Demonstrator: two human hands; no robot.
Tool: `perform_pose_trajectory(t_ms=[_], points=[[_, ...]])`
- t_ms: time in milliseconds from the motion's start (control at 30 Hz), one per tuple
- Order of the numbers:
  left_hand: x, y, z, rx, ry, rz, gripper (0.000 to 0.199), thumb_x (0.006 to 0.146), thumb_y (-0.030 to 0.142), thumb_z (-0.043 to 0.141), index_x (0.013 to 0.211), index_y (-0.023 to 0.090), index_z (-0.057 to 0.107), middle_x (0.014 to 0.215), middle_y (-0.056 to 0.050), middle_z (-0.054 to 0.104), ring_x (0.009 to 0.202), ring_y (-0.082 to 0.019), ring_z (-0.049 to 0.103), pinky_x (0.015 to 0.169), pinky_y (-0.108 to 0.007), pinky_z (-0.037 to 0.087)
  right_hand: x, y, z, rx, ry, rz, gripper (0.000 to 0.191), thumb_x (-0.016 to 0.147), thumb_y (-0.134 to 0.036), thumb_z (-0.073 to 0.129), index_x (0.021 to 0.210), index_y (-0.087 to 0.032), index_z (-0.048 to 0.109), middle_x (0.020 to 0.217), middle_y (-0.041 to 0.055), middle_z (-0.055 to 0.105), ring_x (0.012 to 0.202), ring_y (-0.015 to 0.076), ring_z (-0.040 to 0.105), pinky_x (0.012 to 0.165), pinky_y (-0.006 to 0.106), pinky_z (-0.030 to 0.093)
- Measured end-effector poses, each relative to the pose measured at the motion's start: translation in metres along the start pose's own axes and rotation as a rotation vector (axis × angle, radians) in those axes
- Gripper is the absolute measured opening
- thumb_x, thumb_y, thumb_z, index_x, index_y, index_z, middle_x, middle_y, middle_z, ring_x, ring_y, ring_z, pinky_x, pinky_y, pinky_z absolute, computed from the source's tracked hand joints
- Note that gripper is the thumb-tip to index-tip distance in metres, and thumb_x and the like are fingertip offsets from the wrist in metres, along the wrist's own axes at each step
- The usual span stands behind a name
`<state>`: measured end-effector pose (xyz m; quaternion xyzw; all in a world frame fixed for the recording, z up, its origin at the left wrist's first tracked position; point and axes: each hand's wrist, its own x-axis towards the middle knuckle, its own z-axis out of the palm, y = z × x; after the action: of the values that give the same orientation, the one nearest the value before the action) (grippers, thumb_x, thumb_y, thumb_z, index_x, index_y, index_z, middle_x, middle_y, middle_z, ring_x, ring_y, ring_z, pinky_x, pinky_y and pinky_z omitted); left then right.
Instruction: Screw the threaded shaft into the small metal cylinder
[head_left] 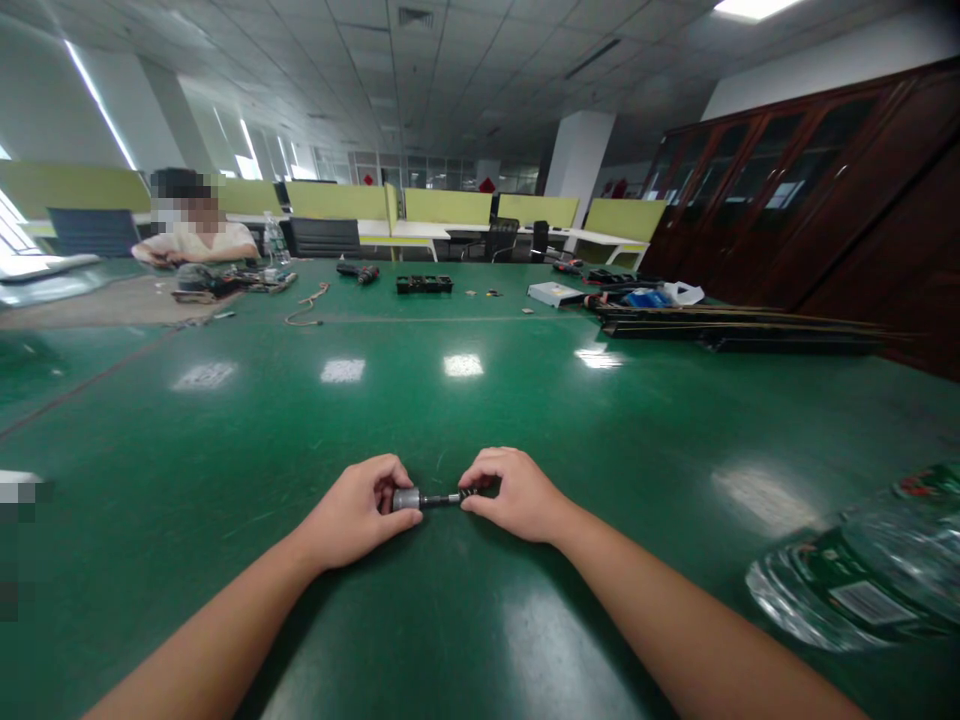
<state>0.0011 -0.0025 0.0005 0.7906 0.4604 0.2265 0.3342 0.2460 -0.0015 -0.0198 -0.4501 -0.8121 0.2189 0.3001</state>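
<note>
Low over the green table (420, 430), at the centre of the head view, a small metal tool (439, 499) lies sideways between both hands. Its left end is a grey cylinder, joined by a thin dark shaft to a spiral-shaped dark end at the right. Fingers and thumb of my left hand (366, 510) close round the cylinder. My right hand (511, 492) pinches the spiral end between thumb and fingers. Whether the tool touches the tabletop is hard to tell.
A large clear bottle (862, 570) with a green label lies at the right. Farther back are a power drill (358, 271), a black tray (424, 285), a cord (304, 308), a white box (555, 294) and long dark strips (720, 325). A person (196, 235) sits at far left.
</note>
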Motion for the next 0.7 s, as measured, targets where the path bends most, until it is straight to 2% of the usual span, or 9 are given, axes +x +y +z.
perform_pose_trajectory(t_ms=[167,367,567,700], points=[[0.0,-0.001,0.0,0.002,-0.005,0.008,0.021,0.074,0.03,0.071,0.083,0.017,0.056,0.069,0.004,0.052,0.059,-0.012,0.047,0.054,-0.021,0.036,0.0,-0.002,0.003,0.015,-0.015,-0.023,0.013,0.068,-0.021,0.08,0.079,-0.021,0.073,0.073,-0.0013,0.067,0.071,0.0134,0.06,0.073,0.028,0.042],[-0.001,-0.002,0.002,0.039,-0.067,0.073,0.024,0.074,0.031,0.072,0.086,0.017,0.056,0.076,0.002,0.057,0.063,-0.012,0.05,0.057,-0.022,0.038,-0.003,-0.017,0.011,0.119,-0.029,-0.024,0.026,0.072,-0.013,0.075,0.096,-0.022,0.07,0.081,-0.0017,0.071,0.076,0.0131,0.063,0.081,0.03,0.044],[-0.001,-0.001,0.004,0.06,-0.059,0.086,0.023,0.074,0.03,0.072,0.086,0.017,0.057,0.08,0.0,0.059,0.07,-0.014,0.054,0.062,-0.023,0.04,-0.005,-0.02,0.01,0.074,-0.042,-0.112,0.008,0.082,-0.02,0.067,0.088,-0.022,0.071,0.081,0.0007,0.071,0.08,0.0154,0.062,0.084,0.034,0.041],[0.0,-0.001,0.004,0.08,-0.065,0.07,0.022,0.075,0.03,0.071,0.086,0.017,0.057,0.078,0.001,0.058,0.065,-0.013,0.052,0.059,-0.022,0.038,-0.004,-0.019,0.012,0.048,-0.045,-0.132,0.019,0.074,-0.02,0.075,0.092,-0.022,0.071,0.087,0.0015,0.071,0.085,0.0172,0.061,0.084,0.033,0.04]])
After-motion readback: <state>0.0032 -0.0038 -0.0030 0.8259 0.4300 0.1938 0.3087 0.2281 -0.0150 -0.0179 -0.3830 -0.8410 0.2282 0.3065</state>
